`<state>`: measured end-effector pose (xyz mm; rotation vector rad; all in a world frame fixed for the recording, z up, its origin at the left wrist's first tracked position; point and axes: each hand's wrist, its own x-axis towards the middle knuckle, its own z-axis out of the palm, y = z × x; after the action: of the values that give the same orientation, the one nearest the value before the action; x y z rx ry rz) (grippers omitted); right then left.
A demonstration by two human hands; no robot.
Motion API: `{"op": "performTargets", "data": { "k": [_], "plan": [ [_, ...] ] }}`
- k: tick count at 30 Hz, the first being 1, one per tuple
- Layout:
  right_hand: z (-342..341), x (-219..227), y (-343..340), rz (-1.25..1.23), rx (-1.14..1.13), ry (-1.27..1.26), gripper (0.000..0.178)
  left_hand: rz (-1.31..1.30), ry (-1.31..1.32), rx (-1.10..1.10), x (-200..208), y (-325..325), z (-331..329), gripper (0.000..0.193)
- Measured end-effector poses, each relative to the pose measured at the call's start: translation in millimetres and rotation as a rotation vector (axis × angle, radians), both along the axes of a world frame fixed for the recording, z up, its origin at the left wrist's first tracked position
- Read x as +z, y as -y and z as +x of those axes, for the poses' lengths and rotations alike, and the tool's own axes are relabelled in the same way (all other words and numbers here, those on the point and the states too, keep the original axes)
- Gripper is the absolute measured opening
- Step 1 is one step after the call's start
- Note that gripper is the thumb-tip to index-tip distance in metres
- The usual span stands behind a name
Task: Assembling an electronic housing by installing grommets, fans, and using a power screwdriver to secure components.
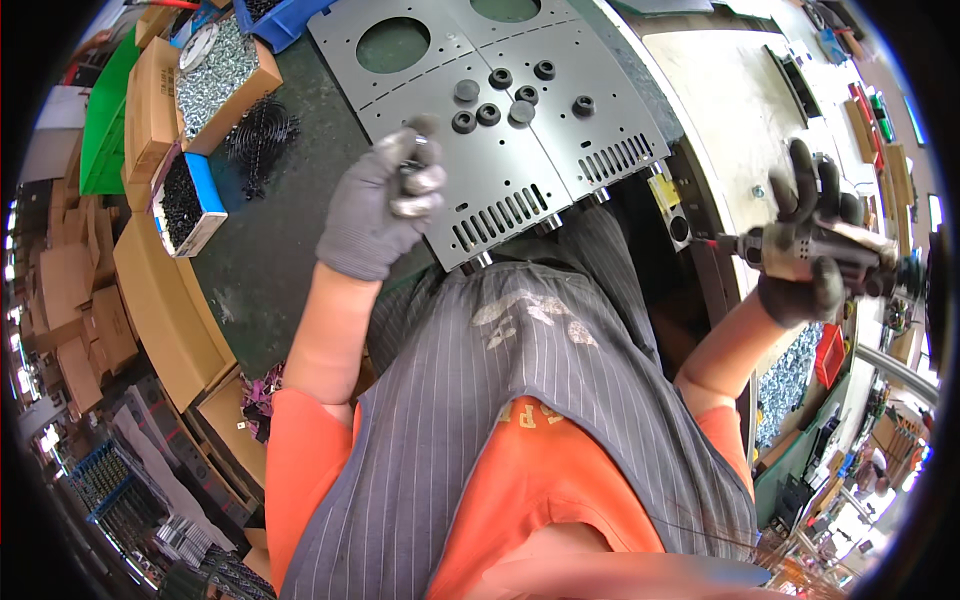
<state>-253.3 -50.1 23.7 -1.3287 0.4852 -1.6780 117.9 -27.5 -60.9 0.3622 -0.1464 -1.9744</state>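
Observation:
My left hand [375,212], in a grey glove, is raised over the left edge of a grey perforated metal panel [520,180]. Its fingers are curled into a pinch; something small and dark shows among them, too blurred to name. To the right, away from the panel, my gloved right hand [800,290] grips a dark power screwdriver [815,248], its bit pointing left toward the panel. Some fingers of that hand stretch up past the tool. Several round black rubber feet [487,114] lie loose about the panel's middle. Short shiny metal cylinders [549,224] stick out under the panel's near edge.
At left on the dark green bench [270,270] stand a carton of small screws [218,75], a box of black parts [182,205] and black coiled pieces [262,140]. A blue bin [280,25] sits behind. More screws [790,380] lie at right, near a light worktop [715,85].

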Motion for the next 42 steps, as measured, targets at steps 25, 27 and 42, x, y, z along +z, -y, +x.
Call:
{"op": "performTargets", "data": {
  "k": [25,27,42],
  "plan": [
    [147,2,22,-0.043,0.432,0.26,0.042,0.045,-0.029,-0.062,-2,-25,-50,0.031],
    [144,-1,26,-0.063,0.438,0.23,0.044,0.035,-0.022,-0.089,-5,-23,-48,0.031],
    [124,-29,54,0.266,0.34,0.604,0.043,-0.538,1.736,0.109,-12,80,-2,0.029]
  ]
}}
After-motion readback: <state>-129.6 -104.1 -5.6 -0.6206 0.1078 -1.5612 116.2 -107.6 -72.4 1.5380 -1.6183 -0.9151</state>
